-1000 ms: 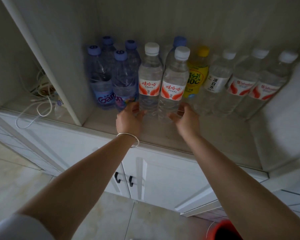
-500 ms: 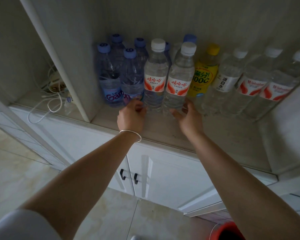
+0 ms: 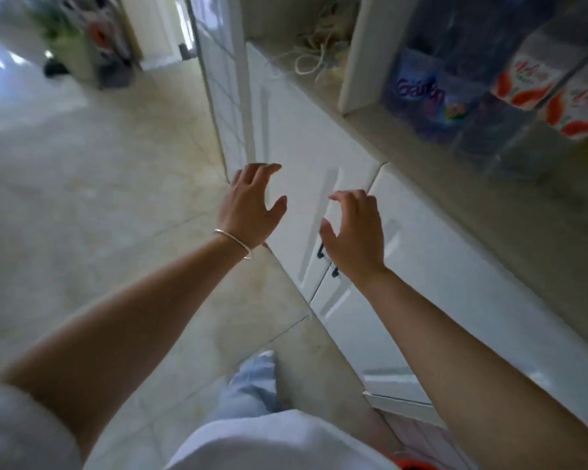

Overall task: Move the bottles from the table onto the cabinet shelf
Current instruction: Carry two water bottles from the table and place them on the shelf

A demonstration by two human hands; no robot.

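Observation:
Both my hands hang in the air in front of the white cabinet doors, below the shelf. My left hand point(image 3: 252, 205), with a thin bracelet at the wrist, is open with fingers spread. My right hand point(image 3: 355, 232) is open too, fingers curled, holding nothing. Up at the top right, blurred, the bottles stand on the cabinet shelf point(image 3: 537, 184): a blue-labelled bottle point(image 3: 421, 93) and two clear bottles with red-and-white labels point(image 3: 526, 79), point(image 3: 581, 113). The table is out of sight.
White cabinet doors point(image 3: 319, 164) with small dark handles point(image 3: 320, 251) lie just behind my hands. A tangle of white cable point(image 3: 316, 52) sits in the left compartment. Tiled floor point(image 3: 99, 198) spreads to the left, with a blurred stand and doorway beyond.
Both hands let go of the two red-labelled bottles and drew back and down from the shelf. The view swung left and downward, away from the cabinet.

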